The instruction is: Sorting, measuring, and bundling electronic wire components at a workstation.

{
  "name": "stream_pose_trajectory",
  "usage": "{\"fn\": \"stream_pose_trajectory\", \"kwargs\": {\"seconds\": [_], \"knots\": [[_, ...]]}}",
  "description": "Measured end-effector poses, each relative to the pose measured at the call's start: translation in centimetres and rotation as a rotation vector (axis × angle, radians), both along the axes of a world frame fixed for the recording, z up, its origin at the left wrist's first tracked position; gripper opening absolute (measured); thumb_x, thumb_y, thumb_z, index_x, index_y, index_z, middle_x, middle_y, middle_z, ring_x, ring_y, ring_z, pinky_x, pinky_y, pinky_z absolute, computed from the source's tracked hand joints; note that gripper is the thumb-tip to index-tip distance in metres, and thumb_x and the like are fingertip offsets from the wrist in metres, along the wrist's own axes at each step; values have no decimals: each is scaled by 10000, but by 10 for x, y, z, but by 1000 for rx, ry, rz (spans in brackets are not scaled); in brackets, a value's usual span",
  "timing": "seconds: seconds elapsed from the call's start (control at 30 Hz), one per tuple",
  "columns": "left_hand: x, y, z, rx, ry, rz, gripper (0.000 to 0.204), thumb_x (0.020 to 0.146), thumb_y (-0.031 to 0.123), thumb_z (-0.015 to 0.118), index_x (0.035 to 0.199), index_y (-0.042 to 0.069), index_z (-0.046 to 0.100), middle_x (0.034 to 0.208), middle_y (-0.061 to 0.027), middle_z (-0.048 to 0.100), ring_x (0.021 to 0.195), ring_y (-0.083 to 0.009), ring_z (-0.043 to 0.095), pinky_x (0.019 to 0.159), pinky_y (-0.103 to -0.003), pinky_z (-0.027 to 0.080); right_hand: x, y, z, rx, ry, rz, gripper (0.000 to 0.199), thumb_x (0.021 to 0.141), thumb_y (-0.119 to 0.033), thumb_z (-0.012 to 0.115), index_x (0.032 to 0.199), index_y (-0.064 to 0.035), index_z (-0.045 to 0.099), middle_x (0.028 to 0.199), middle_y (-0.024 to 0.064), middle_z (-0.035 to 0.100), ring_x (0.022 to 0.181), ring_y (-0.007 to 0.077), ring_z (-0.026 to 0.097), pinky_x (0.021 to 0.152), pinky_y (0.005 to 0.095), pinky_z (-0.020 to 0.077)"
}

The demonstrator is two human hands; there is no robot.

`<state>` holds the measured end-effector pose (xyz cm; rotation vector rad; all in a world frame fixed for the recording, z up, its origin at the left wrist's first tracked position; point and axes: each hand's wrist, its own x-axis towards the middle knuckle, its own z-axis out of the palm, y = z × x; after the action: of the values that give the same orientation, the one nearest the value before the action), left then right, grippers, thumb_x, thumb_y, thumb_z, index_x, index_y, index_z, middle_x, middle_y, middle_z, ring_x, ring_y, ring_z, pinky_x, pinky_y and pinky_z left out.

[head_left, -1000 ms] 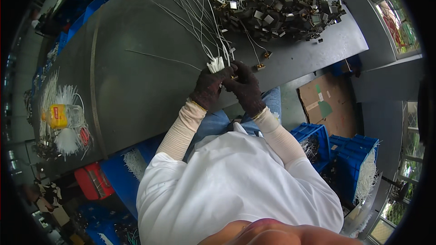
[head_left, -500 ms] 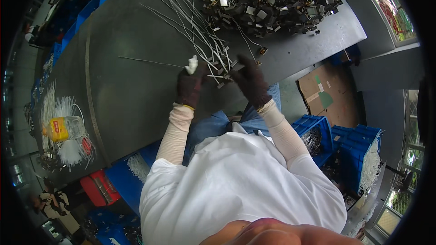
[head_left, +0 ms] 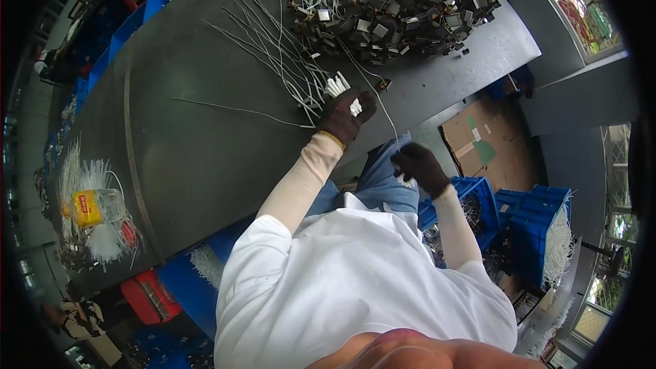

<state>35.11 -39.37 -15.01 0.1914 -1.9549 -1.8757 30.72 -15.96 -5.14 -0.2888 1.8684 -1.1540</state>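
My left hand (head_left: 336,123), in a dark knitted glove, is closed around a bundle of short white tubes (head_left: 337,85) at the table's near edge. Beside it lie loose white wires (head_left: 273,68), fanned toward the far left. My right hand (head_left: 425,169), gloved alike, is beyond the near edge above my right leg, its fingers closed. A thin pale wire (head_left: 391,119) runs from the table down to those fingers. Something small and white shows under them, too unclear to name. A small brass-coloured part (head_left: 384,85) lies right of my left hand.
A large heap of wired metal pieces (head_left: 403,24) covers the table's (head_left: 198,143) far side. At the left sit a yellow-labelled clear bottle (head_left: 87,208) and white strand bundles (head_left: 108,236). Blue crates (head_left: 529,225) stand at my right; a red container (head_left: 150,296) is low at left.
My left hand has moved right, with the white tubes now standing out of its grip. My right hand has left the tabletop, drawn right and toward my body, a thin wire stretching to it.
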Motion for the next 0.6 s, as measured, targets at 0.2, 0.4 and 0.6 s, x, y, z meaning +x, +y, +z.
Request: {"fn": "stream_pose_trajectory", "kwargs": {"seconds": [0.2,0.4,0.6], "knots": [[-55,-40,-46,847,130,61,218,917,107,579,1124,76,641,1081,-32,658,959,-183,649,799,-291,552,32,153,-13,36,-23,5,178,873,-180,705,947,-18,699,778,32,667,667,86,591,598,244,477],[-26,-71,54,1379,132,215,185,896,62,640,1075,25,621,1024,-100,667,936,-216,661,833,-373,589,46,223,-32,150,-94,-26,187,852,-144,722,985,-12,712,848,35,698,775,112,631,707,266,504],[-11,-94,58,1416,216,173,152,916,88,628,1043,8,604,1003,-149,664,945,-290,659,862,-466,581,44,226,-30,143,-68,-74,177,839,-99,728,988,-8,705,881,46,698,808,127,642,756,276,520]]}}
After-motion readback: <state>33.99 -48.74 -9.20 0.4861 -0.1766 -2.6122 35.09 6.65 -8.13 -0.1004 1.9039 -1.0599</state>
